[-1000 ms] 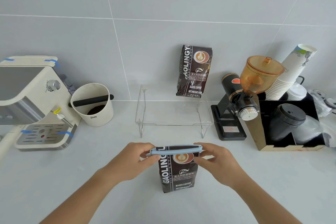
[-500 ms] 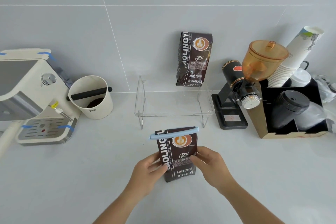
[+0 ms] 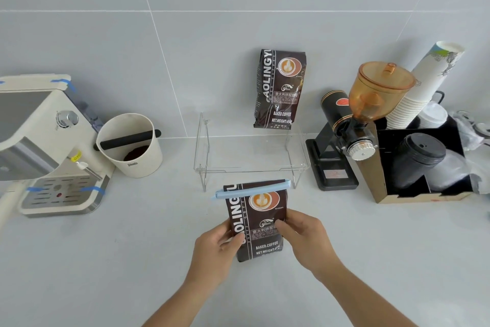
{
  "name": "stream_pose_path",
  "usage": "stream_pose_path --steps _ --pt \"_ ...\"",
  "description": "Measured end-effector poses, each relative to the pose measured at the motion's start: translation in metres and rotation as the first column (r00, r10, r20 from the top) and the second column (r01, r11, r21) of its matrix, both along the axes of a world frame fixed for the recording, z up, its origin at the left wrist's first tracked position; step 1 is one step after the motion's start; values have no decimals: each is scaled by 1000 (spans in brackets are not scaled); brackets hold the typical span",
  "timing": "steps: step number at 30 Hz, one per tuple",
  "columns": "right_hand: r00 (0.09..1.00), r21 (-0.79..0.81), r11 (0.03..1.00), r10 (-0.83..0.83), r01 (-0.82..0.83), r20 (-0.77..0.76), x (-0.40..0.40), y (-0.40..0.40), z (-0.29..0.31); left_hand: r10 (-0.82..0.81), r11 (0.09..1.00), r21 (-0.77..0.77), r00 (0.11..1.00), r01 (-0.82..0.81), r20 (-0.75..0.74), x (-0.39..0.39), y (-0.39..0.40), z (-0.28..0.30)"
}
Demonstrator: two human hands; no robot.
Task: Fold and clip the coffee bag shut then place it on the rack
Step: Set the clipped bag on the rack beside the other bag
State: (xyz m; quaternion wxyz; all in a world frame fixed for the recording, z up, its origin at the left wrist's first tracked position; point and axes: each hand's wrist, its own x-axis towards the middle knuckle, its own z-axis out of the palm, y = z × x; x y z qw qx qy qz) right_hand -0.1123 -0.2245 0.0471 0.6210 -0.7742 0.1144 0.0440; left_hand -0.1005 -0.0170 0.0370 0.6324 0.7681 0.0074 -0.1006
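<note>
A dark brown coffee bag (image 3: 261,216) stands upright just in front of the clear acrylic rack (image 3: 252,166). A light blue clip (image 3: 250,190) runs across its folded top. My left hand (image 3: 216,249) grips the bag's lower left side. On the lower right side, my right hand (image 3: 305,237) holds the same bag with the thumb on its front. A second, unclipped coffee bag (image 3: 279,89) stands on the rack's back right part, against the wall.
An espresso machine (image 3: 45,141) and a cream knock box (image 3: 130,145) stand at the left. A black grinder with an amber hopper (image 3: 352,125) is right of the rack. Further right is a cardboard box (image 3: 421,167) with stacked paper cups and black lids.
Both hands left the clip's ends and slid down to the bag's lower sides. The bag has moved a little nearer the rack, and the view has shifted slightly.
</note>
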Motion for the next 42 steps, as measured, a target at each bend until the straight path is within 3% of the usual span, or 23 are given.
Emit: stream_pose_path --steps 11,24,36,42 --pt "967 -12 998 66 -65 246 48 4 92 32 993 -114 966 -2 258 49 15 78" --pt "908 -23 998 60 -56 416 137 15 163 23 995 -96 888 25 459 141 21 158" --pt "947 62 995 48 -71 318 213 35 138 62 998 -45 925 -49 374 221 26 138" --pt "965 20 999 34 -41 262 242 49 115 91 996 -6 949 -93 303 251 30 112"
